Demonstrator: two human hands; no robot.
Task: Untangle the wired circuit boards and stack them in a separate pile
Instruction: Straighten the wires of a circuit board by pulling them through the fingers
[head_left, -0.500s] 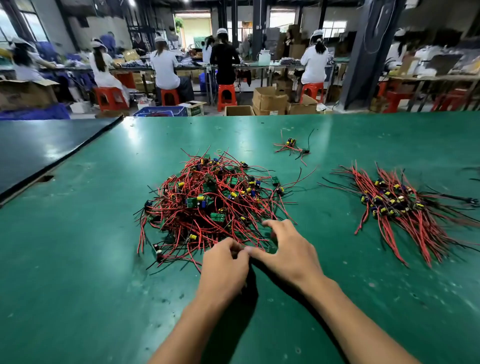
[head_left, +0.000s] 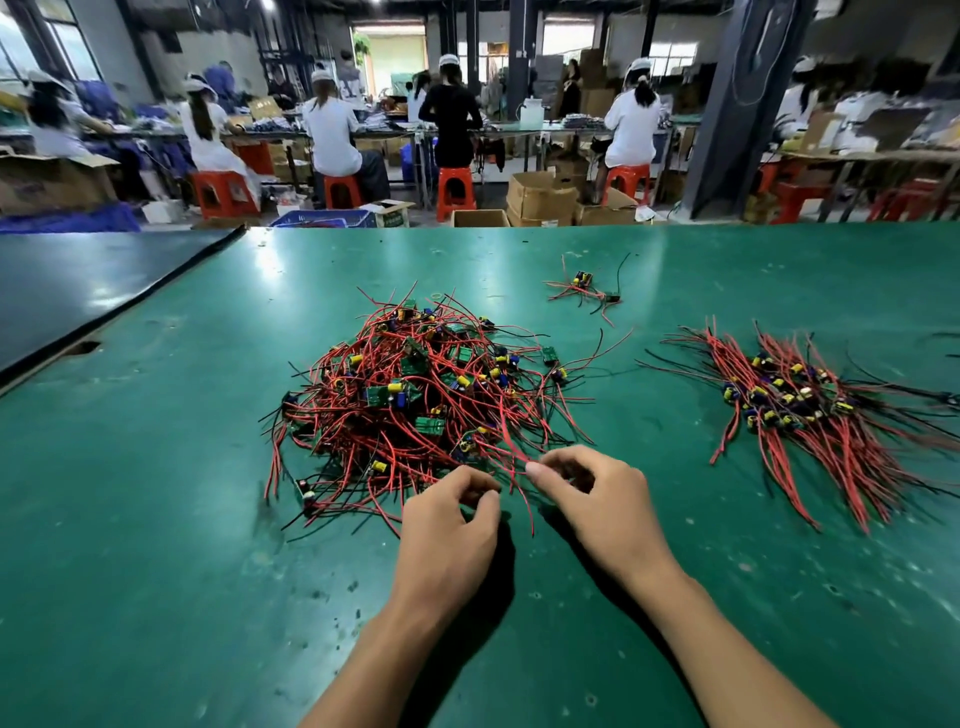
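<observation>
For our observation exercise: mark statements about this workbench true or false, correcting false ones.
1. The tangled pile of wired circuit boards lies left of the sorted pile. True.
2. The right hand pinches red wires at the tangled pile's near edge. True.
3. The sorted pile's wires are mostly blue. False: mostly red, some black.
4. The work surface is white. False: the table is green.
5. No boards lie behind the piles. False: a small stray cluster does.

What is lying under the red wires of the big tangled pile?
Green circuit boards with yellow and blue parts show between the wires. What lies at the bottom is covered.
</observation>
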